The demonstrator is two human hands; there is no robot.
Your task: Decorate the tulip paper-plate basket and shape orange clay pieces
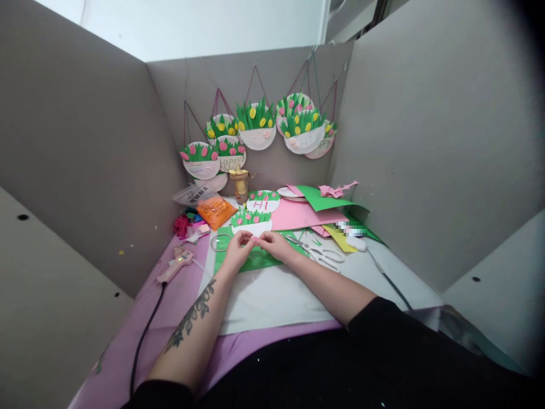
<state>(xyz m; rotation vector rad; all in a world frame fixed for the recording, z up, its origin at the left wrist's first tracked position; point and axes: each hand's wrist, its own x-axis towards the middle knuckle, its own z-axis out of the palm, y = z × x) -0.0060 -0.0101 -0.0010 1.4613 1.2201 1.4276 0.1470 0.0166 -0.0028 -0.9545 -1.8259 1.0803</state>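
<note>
My left hand (240, 249) and my right hand (273, 244) meet fingertip to fingertip over a green sheet (255, 262). Both pinch a small pink piece (255, 240) between them. Just beyond my fingers lies a white paper plate (252, 228) with green leaves and pink tulips. Behind it sits another decorated plate (264, 204) marked "HI" in red. White-handled scissors (321, 253) rest to the right of my right hand, and a roll of tape (220, 243) lies left of my left hand.
A pink glue gun (177, 266) with a black cord lies at the left. Behind are an orange bag (216, 211), a brown jar (240, 186) and pink card (302, 213). A white corded device (356, 244) is at the right. Decorated plates (258, 138) hang on the grey partition (272, 74).
</note>
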